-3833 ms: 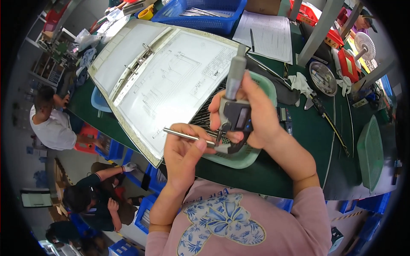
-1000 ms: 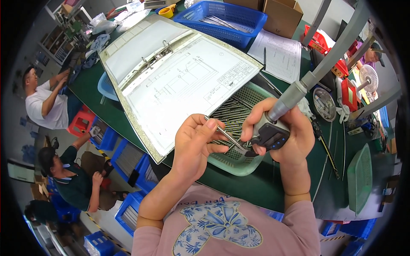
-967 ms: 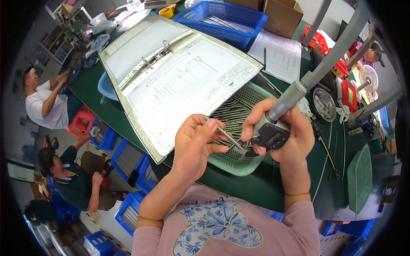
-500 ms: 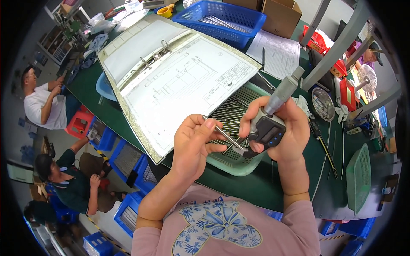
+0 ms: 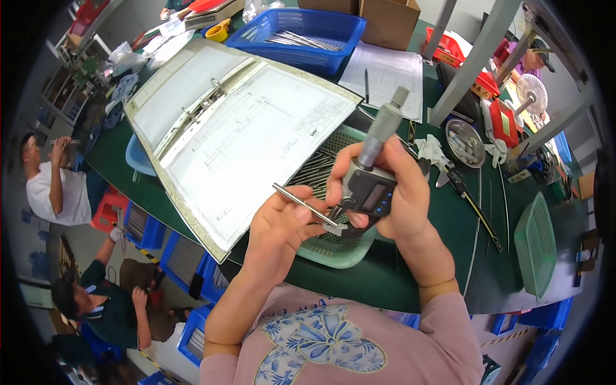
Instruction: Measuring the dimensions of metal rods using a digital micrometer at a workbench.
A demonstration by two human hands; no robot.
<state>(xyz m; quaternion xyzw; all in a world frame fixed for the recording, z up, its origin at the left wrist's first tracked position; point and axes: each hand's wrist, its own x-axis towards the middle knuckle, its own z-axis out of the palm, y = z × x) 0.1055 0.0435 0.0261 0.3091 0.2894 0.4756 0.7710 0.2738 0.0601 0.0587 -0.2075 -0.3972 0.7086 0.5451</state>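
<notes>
Micrometer (image 5: 367, 190) now tips steeper toward 1 o'clock, right fingers (image 5: 410, 176) wrapped round it, left fingers (image 5: 289, 224) pinching the rod (image 5: 287, 194), its 4 o'clock end still at the frame.

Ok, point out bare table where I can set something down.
Bare: the green table between the right forearm and caliper, and a narrow strip between the rod basket and shirt. Crowded: the far side, under binder, blue basket and paper, and the far right, around the metal bowl, gloves and red bins.
</notes>
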